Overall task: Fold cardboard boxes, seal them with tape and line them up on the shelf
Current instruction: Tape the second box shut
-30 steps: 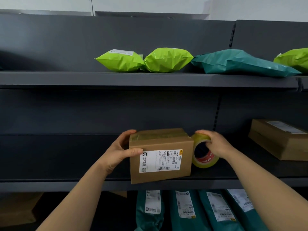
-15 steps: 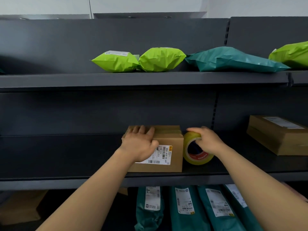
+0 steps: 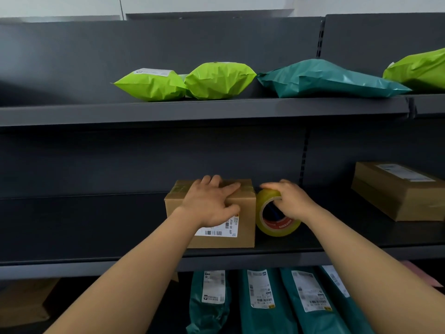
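The dark grey metal shelf (image 3: 72, 263) now carries the taped brown cardboard box (image 3: 244, 210) flat on its middle board. A second ago the box was tipped at the front lip, so it has been pushed back and set down. The left hand (image 3: 209, 203) has moved from the box's left side to its top. Its fingers (image 3: 230, 188) lie spread and nearly straight across the taped lid, thumb on the front face above the white label (image 3: 216, 231), pressing rather than gripping.

Just right of those fingers stands the yellowish roll of clear packing tape (image 3: 277, 229), on edge beside the box; I can't say whether they touch. The right hand (image 3: 291, 201) curls its fingers over the roll's rim and holds it. Well right of that hand lies a flatter brown cardboard parcel (image 3: 397, 191). I'd judge this box placed, with only squaring into line left.
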